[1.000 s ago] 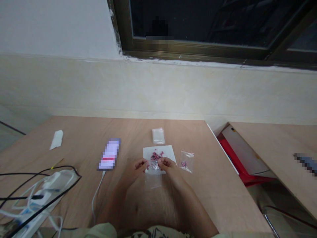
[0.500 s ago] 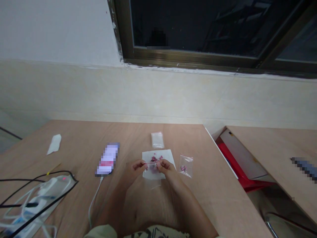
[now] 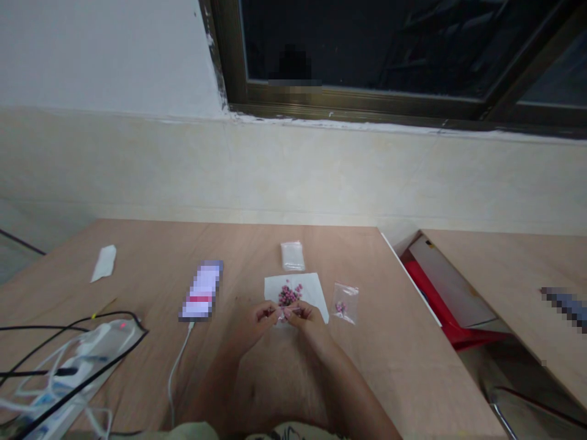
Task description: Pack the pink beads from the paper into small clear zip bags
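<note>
Head camera view, looking down at a person's two bare hands over a wooden table: the left hand and the right hand meet in a tight pinch, thumbs and fingertips closed on a small pale item. The fingers hide most of it, and whether it is a bead, a thread or something else is too small to make out.

Both hands hover at the near edge of a white paper sheet, the landmark for this scene, and overlap that edge. On the sheet, just beyond the fingers, lies a cluster of pink beads. Just right of the sheet sits a small clear zip bag with a few pink beads inside. Just beyond its far edge lies a clear plastic packet, its contents hard to make out.

Left of the sheet, a smartphone lies face up, its screen pixelated and unreadable, with a white charging cable running toward the camera. Farther left are a white paper scrap and a power strip tangled in black cables, cut off by the frame's lower edge. Well right of the sheet, a second wooden board carries a pixelated object. No brand or writing can be read anywhere.
</note>
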Demonstrator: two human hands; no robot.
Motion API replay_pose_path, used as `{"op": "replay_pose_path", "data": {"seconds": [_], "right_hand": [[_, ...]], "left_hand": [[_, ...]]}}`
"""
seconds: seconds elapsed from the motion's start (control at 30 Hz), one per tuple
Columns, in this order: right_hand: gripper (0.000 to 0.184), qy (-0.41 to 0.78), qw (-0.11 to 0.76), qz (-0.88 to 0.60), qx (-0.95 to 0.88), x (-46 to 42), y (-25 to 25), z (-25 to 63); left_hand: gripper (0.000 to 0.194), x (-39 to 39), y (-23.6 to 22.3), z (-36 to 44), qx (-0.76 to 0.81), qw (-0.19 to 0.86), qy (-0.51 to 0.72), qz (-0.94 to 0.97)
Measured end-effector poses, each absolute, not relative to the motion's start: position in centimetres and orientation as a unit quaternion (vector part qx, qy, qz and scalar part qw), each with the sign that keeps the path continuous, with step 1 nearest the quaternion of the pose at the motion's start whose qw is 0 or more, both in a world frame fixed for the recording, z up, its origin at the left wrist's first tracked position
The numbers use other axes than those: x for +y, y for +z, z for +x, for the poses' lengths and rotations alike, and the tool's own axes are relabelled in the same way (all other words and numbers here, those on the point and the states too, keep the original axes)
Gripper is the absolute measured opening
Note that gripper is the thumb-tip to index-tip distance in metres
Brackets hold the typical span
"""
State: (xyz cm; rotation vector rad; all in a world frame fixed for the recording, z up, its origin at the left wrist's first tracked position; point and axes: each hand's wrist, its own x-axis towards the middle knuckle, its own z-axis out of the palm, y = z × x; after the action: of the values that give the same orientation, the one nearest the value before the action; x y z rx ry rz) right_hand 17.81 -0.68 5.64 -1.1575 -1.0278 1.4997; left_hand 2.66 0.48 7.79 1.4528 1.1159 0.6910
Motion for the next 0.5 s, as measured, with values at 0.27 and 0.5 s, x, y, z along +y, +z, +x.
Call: {"op": "replay_pose_path", "data": {"seconds": [0.27,0.5], "right_hand": [[0.030,0.599,0.473,-0.499,-0.409,-0.2,5.6,18.6],[0.036,0.615,0.437,-0.492,-0.433,-0.3,4.3,18.4]], "left_hand": [[0.024,1.0,7.6,1.9,0.478,0.565,0.303,0.600],[0.027,2.3,7.2,1.9,0.504,0.546,0.332,0.581]]}}
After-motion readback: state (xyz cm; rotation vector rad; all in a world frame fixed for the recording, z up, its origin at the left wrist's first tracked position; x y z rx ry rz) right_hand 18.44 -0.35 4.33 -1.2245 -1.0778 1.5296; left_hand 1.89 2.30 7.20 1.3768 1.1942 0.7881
